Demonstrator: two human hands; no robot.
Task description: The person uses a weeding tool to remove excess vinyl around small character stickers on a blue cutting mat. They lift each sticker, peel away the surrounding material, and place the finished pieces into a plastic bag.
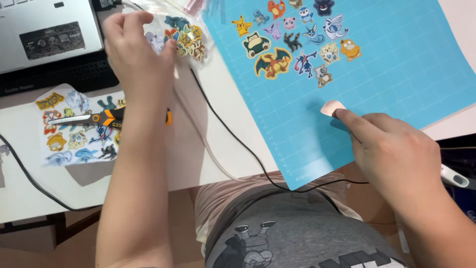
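- A small pale sticker (332, 107) lies near the lower edge of the blue cutting mat (406, 64), its back upward; the right hand (396, 154) touches it with the index fingertip, the other fingers curled in
- Colourful cartoon stickers (292, 37) sit higher on the mat, well apart from it
- The left hand (136, 54) pinches a clear bag of stickers (186, 37) beside the mat's top corner
- Orange-handled scissors (99, 118) rest on a sticker sheet (74, 129); a black cable (233, 139) crosses the white table (20, 193); a laptop (44, 30) stands behind
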